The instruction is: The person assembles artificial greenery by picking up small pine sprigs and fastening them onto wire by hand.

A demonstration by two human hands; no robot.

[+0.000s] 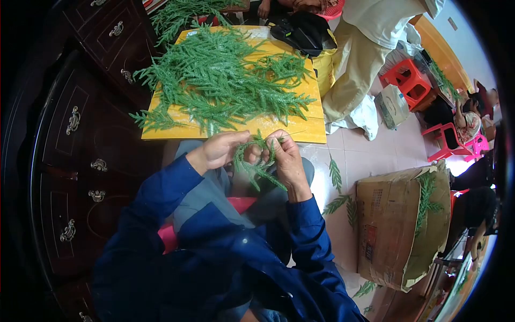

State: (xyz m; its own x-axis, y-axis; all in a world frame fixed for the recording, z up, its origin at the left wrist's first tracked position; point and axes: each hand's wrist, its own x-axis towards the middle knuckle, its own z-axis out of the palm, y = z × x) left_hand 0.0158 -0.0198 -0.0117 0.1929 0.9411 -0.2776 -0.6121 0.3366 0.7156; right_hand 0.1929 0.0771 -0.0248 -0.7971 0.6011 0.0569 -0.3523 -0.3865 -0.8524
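Observation:
A green artificial sprig [256,170] with needle-like leaves curves in a loop between my hands, above my lap. My right hand [288,160] pinches its upper end between thumb and fingers, and a thin wire-like strand shows beside the fingertips. My left hand [220,151] is curled around the sprig's left side, thumb stretched along the top; leaves partly hide its fingers. Just beyond my hands, a large pile of similar green sprigs [214,75] lies on a yellow table [316,126].
Dark wooden drawers [80,129] stand close on my left. A cardboard box [394,225] with greenery is on my right, and loose sprigs [338,204] lie on the floor. A person in light trousers [351,70] stands by the table; red stools [407,80] are farther back.

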